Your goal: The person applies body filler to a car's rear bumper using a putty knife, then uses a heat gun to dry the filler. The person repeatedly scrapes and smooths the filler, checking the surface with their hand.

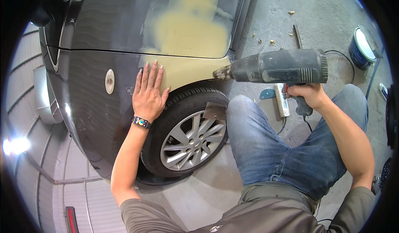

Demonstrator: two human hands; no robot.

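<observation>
My left hand [149, 93] lies palm down with fingers spread on the dark car fender [91, 104], at the left edge of a pale yellow, filler-like patch [187, 69] above the wheel arch. My right hand [307, 96] grips a black heat gun [278, 65] by its handle, its dirty nozzle pointing left, close to the yellow patch. Below the arch sit the tyre and silver alloy wheel [191, 140]. A thin scraper plate [214, 112] lies at the upper right of the wheel. More yellow coating covers part of the panel [189, 27] above.
On the concrete floor [266, 17] are a power strip [282, 108] with cables, a teal spreader [267, 94], a metal rod [296, 35], small yellowish scraps and a blue-rimmed can [362, 48] at the right. My bent legs [257, 141] are beside the wheel. A bright lamp glows at far left.
</observation>
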